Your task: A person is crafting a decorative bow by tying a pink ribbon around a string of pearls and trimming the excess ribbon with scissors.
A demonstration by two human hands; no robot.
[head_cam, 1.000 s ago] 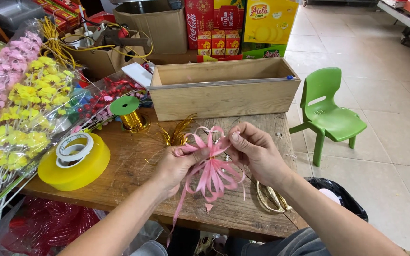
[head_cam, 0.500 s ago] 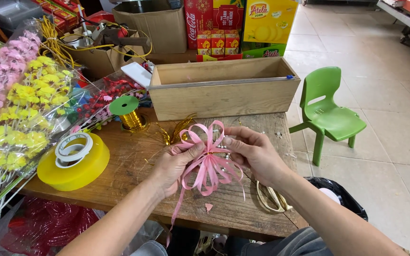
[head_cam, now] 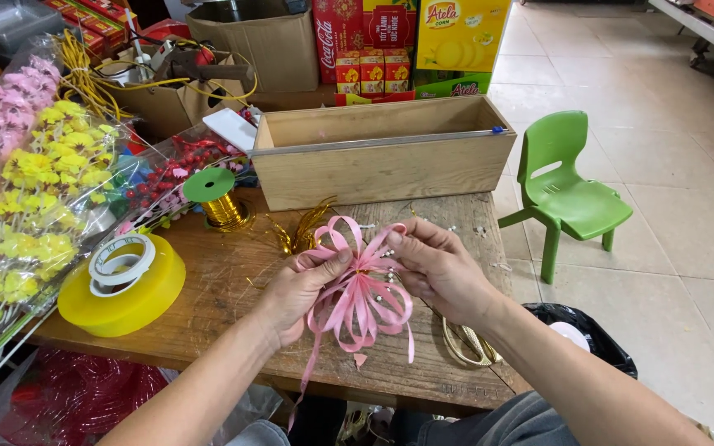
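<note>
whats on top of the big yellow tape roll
A smaller white tape roll lies flat on the big yellow tape roll, toward its left side. The yellow roll's centre hole is covered by it, so whatever sits inside cannot be seen.

Bare tabletop (head_cam: 233,285) lies between yellow tape roll (head_cam: 121,289) and wooden box (head_cam: 382,157).

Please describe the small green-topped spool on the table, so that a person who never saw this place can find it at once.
Start at the long wooden box at the back of the wooden table. Just left of its front corner stands the spool, beyond the left hand. Unlike the wide, flat yellow tape roll nearby, it is small, upright, wound with shiny gold and capped green.
</note>
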